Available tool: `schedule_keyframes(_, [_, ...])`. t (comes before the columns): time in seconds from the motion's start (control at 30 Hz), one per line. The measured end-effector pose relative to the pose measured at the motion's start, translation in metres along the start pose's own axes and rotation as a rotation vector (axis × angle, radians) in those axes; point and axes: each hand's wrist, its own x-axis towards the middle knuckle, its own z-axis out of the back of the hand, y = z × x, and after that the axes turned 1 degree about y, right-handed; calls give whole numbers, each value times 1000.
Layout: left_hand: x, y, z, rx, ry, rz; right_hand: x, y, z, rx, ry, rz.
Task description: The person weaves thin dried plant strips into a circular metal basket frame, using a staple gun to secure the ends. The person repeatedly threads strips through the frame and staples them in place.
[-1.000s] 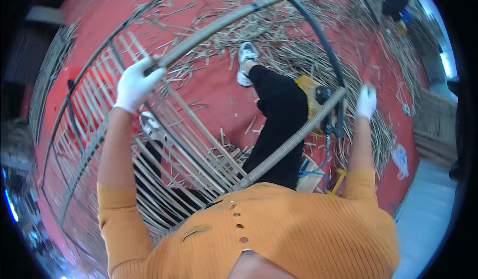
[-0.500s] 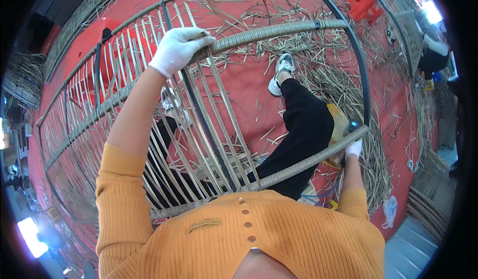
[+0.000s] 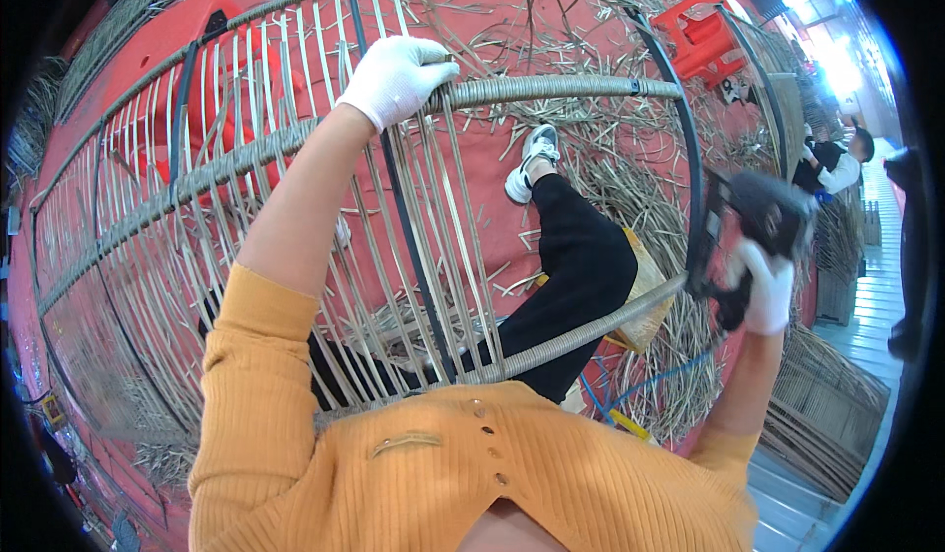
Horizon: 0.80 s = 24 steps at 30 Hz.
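Note:
A large frame of dark metal bars (image 3: pixel 694 148) lies across my lap, with rows of flat pale rattan strips (image 3: pixel 281 55) running over it. My left hand (image 3: pixel 396 81), in a white glove, is closed on the middle crossbar (image 3: pixel 561 89), which is wrapped in woven cord; a short strip end sticks out by the thumb. At the right, my gloved right hand (image 3: pixel 770 291) grips a black staple gun (image 3: pixel 773 215), slightly blurred, raised beside the frame's right edge. The near wrapped rail (image 3: pixel 581 340) crosses my thigh.
Loose rattan strips (image 3: pixel 640 197) litter the red floor. Red plastic stools (image 3: pixel 704 35) stand at the far right and far left. A yellow block-like object (image 3: pixel 645 291) lies by my knee, near a blue hose (image 3: pixel 660 385). Another person (image 3: pixel 842 170) sits at the right.
My right hand has come up from low beside the near rail, lifting the staple gun into view. My left hand stays on the crossbar, while the whole view has shifted slightly.

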Motion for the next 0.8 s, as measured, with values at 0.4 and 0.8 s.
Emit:
schedule_keyframes(0.4, [9,12,-1,157,10,10,88,128,-193,-65,770,42])
schedule_keyframes(0.8, [10,15,-3,115,-30,-34,102,156,-206,-196,882,-14])
